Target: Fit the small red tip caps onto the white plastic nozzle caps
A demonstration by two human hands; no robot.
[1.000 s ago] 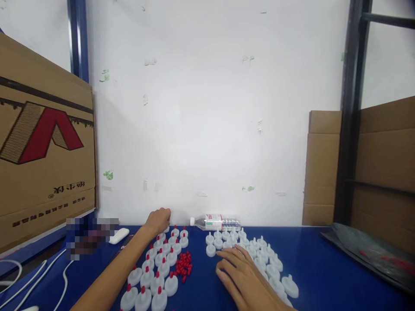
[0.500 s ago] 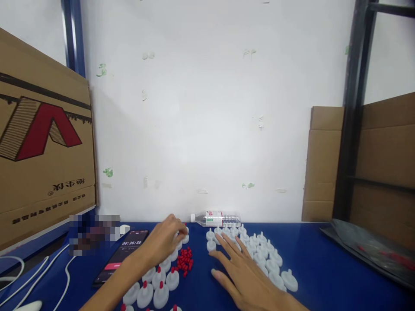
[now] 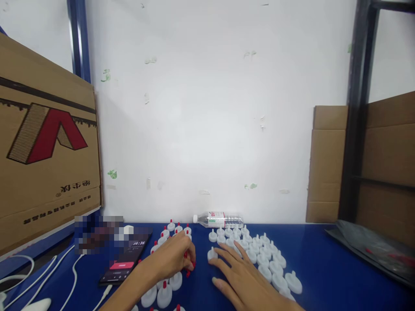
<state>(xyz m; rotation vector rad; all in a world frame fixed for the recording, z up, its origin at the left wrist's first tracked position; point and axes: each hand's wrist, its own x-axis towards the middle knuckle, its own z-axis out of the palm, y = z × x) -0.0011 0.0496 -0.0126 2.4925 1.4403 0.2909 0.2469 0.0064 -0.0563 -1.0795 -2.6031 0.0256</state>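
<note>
Red plugs [image 3: 189, 268] lie on the blue surface [image 3: 324, 268] under our left hand [image 3: 173, 259], fingers curled over them, grip unclear. Our right hand [image 3: 241, 276] rests flat, fingers spread, beside white caps [image 3: 266, 259].

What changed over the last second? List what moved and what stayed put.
The left hand drew back from the far end of the red-tipped caps and now sits over the pile of small red tips. This uncovered the phone. The right hand stayed flat beside the plain white caps. The water bottle did not move.
</note>
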